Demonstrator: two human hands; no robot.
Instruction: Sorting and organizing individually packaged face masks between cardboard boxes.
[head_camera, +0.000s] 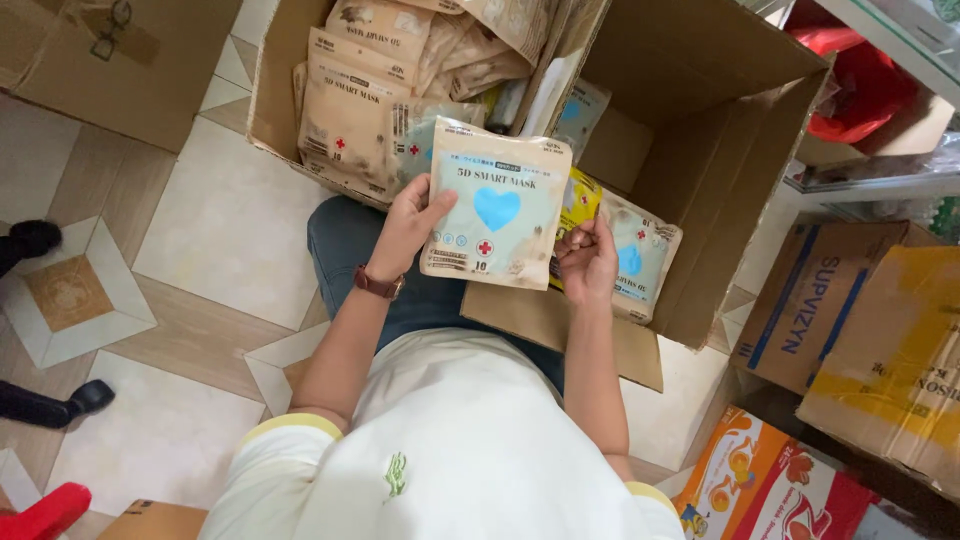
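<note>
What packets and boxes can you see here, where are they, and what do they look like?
Mask packet: in the left hand, flat pouch, pale with a blue heart.
Second packets: in the right hand, pale, one yellow.
Beige packets: stacked inside the open box.
Open cardboard box: in front of the person, brown.
Blue-printed carton: right side, brown.
Orange and red box: bottom right.

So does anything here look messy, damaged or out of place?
Nothing looks damaged or spilled. The packets in the open cardboard box lie jumbled at different angles. The left hand holds a pale packet with a blue heart; the right hand holds more packets.
</note>
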